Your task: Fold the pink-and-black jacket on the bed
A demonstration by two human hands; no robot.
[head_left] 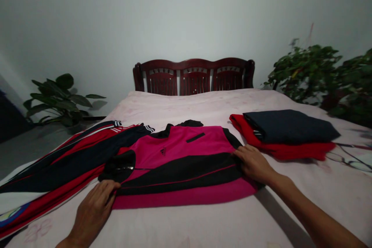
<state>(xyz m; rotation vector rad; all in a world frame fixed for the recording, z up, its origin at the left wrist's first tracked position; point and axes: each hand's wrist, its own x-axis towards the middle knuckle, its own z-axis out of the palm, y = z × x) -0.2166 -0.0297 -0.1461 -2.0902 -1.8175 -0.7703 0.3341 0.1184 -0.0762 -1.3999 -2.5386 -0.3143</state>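
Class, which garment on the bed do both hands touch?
The pink-and-black jersey; left hand and right hand rest on its edges, unlike the folded stack.

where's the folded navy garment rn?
In the head view, the folded navy garment is right of centre on the bed, stacked on a folded red garment, just beyond the right hand.

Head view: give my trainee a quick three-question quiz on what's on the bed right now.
1. True or false: the right hand rests on the pink and black jersey.
2. Which lies on top in the folded stack: A) red garment, B) dark garment?
3. What is the left hand touching?

Key: 1 true. 2 B. 3 The jersey's near left edge, by its folded black sleeve.
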